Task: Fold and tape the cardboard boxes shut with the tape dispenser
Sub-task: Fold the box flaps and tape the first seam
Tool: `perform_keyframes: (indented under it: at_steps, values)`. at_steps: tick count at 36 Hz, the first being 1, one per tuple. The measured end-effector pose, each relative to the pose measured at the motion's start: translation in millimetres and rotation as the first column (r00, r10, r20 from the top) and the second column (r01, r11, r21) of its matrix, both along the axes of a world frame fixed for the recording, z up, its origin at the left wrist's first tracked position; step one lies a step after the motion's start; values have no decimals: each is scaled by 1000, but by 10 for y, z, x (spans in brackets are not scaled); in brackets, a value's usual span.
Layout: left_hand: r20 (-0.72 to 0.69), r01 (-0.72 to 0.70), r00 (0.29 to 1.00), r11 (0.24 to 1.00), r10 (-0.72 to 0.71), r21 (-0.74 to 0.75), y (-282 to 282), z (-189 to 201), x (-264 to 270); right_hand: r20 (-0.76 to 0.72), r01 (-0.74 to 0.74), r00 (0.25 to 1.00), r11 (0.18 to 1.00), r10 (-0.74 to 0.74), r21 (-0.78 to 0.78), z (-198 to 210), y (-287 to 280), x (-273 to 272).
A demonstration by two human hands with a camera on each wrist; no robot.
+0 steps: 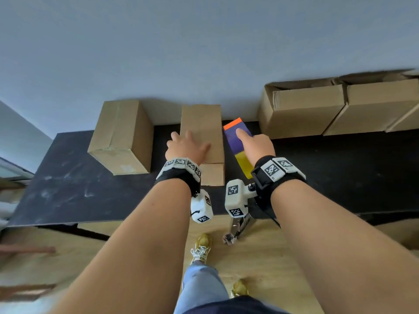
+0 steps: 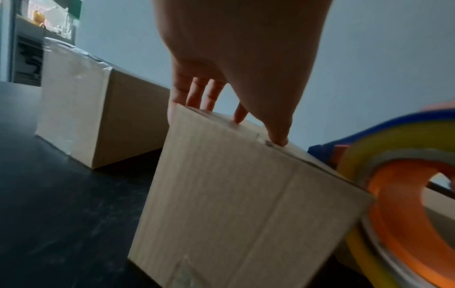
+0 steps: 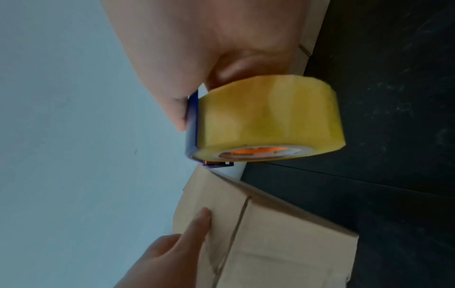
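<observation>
Overhead, the left hand [image 1: 186, 147] lies flat, fingers straight, on the narrow brown cardboard box [image 1: 201, 132] on the black table [image 1: 68, 184]; the right hand [image 1: 256, 143] grips the blue-and-orange tape dispenser with a yellow roll [image 1: 238, 143] just beside it. At the left wrist, fingertips [image 2: 278, 141] touch the box's top edge. At the right wrist, curled fingers [image 3: 177, 113] clasp the dispenser.

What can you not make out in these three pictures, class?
- Top seam of the middle box: head view, left hand covers part.
- Dispenser's cutting blade: right wrist view, hidden behind the roll.
- Right hand's fingers: head view, curled under.
</observation>
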State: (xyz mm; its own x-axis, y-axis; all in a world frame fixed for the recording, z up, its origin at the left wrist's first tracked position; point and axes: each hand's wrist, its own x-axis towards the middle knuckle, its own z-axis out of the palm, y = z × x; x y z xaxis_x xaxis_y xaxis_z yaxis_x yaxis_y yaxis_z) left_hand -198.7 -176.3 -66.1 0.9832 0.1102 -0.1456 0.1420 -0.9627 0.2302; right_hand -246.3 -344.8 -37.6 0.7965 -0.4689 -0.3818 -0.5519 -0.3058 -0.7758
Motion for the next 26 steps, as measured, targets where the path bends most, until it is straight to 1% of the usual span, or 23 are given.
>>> perform_keyframes:
  at_steps: [3,5,9,12,14,18,19,21,23,24,26]
  values:
    - [-46,-56,998,997,53,-57,20,0,-167,32,-50,998,998,51,-43,53,96,-40]
    - [-53,-54,997,997,51,-47,10,18,-264,38,-95,994,993,98,-73,70,151,-64]
    - [-36,2,999,1000,-1,17,23,73,-385,24,-152,987,978,157,-144,64,209,-88]
    - [-31,87,996,995,-86,46,91,85,-407,3,-192,980,954,198,-231,90,196,-111]
    - [14,144,989,987,-145,78,148,67,-413,3,-211,976,947,218,-244,108,184,-114]
    - [181,200,959,974,-218,108,202,-22,-391,-28,-257,965,926,260,-276,147,188,-105]
    - [173,198,963,977,-208,72,207,-40,-368,-41,-262,964,920,262,-292,156,187,-103]
    - [101,185,978,983,-183,-5,224,-27,-327,-57,-270,962,906,266,-325,164,190,-91]
    - [56,207,977,978,-207,4,264,-34,-269,-55,-289,956,890,288,-352,179,221,-75]
    - [47,206,978,977,-204,-47,284,-28,-261,-54,-299,952,881,301,-367,194,245,-66]
    - [36,192,981,978,-190,-80,333,-9,-243,-43,-312,946,860,322,-404,230,301,-37]
